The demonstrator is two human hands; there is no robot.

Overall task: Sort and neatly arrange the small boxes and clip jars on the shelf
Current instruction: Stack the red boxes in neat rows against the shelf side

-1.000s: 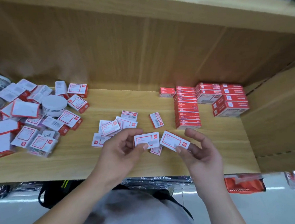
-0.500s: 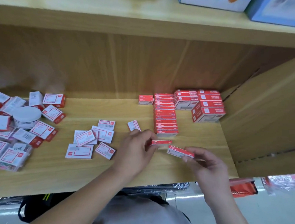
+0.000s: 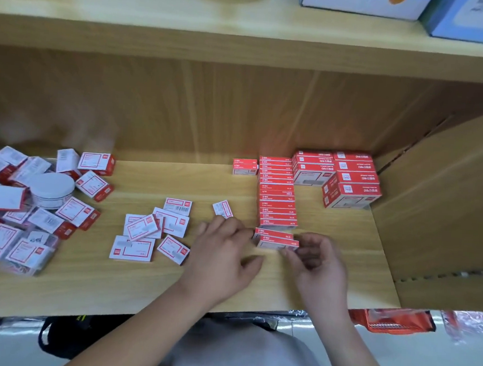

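1. Shelf (image 3: 342,277): a row of red boxes (image 3: 278,197) runs front to back, right of centre.
2. Nearest box (image 3: 276,243) lies at the row's front end, touching the second box (image 3: 272,233).
3. Right hand (image 3: 320,270): fingers pinch the nearest box's right end.
4. Left hand (image 3: 223,256): fingers nearly straight, tips at both boxes' left ends, thumb spread, gripping nothing.
5. Clip jar (image 3: 52,189) sits far left among loose boxes (image 3: 150,227).

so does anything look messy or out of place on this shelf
Yes: at the left end of the shelf, white-and-red boxes lie jumbled at all angles around a white-lidded jar. The row of red boxes on the right is tidy.
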